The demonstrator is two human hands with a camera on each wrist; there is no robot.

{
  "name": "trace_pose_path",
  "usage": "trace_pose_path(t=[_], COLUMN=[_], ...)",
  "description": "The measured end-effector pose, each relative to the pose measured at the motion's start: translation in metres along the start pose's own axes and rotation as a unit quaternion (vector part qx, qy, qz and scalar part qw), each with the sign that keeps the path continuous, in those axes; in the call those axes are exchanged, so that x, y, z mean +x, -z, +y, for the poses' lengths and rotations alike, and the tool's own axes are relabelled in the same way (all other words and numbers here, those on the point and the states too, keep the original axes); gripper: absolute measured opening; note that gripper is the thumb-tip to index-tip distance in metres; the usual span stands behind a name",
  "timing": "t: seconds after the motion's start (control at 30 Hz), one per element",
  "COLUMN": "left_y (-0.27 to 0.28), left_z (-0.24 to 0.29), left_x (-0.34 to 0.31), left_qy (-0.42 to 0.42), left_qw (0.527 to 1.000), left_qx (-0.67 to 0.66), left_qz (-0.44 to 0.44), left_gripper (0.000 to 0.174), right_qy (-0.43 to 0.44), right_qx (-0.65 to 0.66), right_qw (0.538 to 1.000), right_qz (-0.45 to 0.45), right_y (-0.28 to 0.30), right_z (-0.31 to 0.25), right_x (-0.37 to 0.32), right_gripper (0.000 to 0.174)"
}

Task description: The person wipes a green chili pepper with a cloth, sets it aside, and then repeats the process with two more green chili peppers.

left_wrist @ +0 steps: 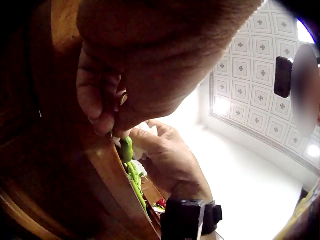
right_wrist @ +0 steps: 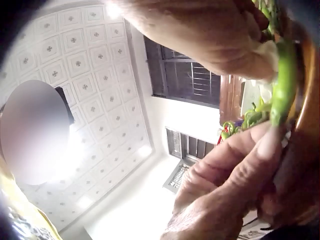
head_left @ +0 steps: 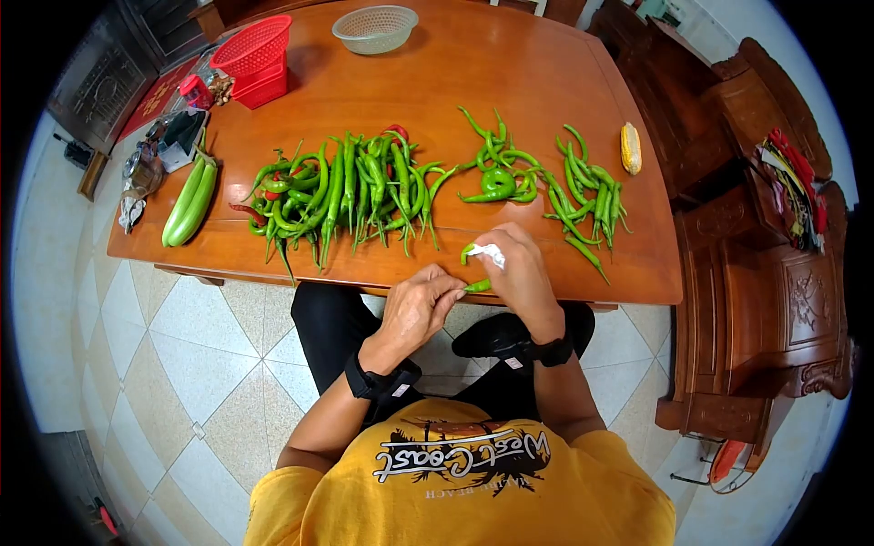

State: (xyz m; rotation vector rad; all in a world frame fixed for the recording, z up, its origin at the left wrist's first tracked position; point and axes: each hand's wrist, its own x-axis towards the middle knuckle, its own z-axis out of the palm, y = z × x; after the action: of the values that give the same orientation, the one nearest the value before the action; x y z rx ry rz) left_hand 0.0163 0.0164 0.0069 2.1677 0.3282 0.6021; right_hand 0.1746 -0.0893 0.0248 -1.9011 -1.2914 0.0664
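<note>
At the table's near edge, my left hand (head_left: 417, 305) pinches one end of a green chili pepper (right_wrist: 285, 82) between thumb and fingertips. My right hand (head_left: 521, 278) holds a crumpled white tissue (head_left: 490, 255) against the same pepper, its fingers bent around both. Part of the pepper is hidden behind the right hand in the head view. Just beyond the hands lies a small group of green peppers (head_left: 498, 182). Left of it spreads a large heap of long green peppers (head_left: 341, 187) with a few red ones. Another pile of green peppers (head_left: 587, 191) sits to the right.
Two pale green eggplants (head_left: 191, 202) lie at the table's left. A red basket (head_left: 259, 59) and a pale colander (head_left: 375, 32) stand at the back. A yellow corn cob (head_left: 630, 148) lies near the right edge. Carved wooden furniture (head_left: 769, 309) stands beside the table.
</note>
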Motion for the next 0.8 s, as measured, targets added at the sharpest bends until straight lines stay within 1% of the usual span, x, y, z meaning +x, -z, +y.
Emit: trace_pose_path(t=[0.1, 0.2, 0.43, 0.53, 0.63, 0.73, 0.8], left_y=[-0.002, -0.002, -0.002, -0.001, -0.001, -0.001, -0.001], left_z=[-0.001, -0.001, 0.000, 0.000, 0.001, 0.001, 0.000], left_x=[0.000, 0.000, 0.000, 0.000, 0.000, 0.000, 0.000], left_qy=[-0.003, 0.002, 0.010, 0.010, 0.011, 0.007, 0.005], left_qw=[1.000, 1.000, 1.000, 1.000, 1.000, 1.000, 1.000], left_qx=[0.003, 0.003, -0.001, 0.002, 0.001, 0.003, 0.001], left_qz=[0.005, 0.005, 0.004, 0.002, 0.001, 0.005, 0.008], left_gripper=[0.009, 0.009, 0.010, 0.009, 0.009, 0.009, 0.009], right_qy=[-0.014, -0.041, -0.036, -0.031, -0.043, -0.048, -0.027], right_qx=[-0.015, -0.025, 0.044, 0.036, 0.004, 0.020, 0.046], right_qw=[1.000, 0.999, 0.993, 0.996, 0.999, 0.998, 0.998], right_qz=[0.013, -0.014, -0.104, -0.071, -0.008, -0.024, -0.046], right_y=[0.011, 0.019, 0.026, 0.026, 0.025, 0.026, 0.022], right_z=[0.004, 0.001, -0.017, -0.013, -0.006, -0.008, -0.013], right_x=[-0.003, -0.010, -0.024, -0.022, -0.019, -0.020, -0.023], right_gripper=[0.017, 0.017, 0.017, 0.015, 0.015, 0.015, 0.015])
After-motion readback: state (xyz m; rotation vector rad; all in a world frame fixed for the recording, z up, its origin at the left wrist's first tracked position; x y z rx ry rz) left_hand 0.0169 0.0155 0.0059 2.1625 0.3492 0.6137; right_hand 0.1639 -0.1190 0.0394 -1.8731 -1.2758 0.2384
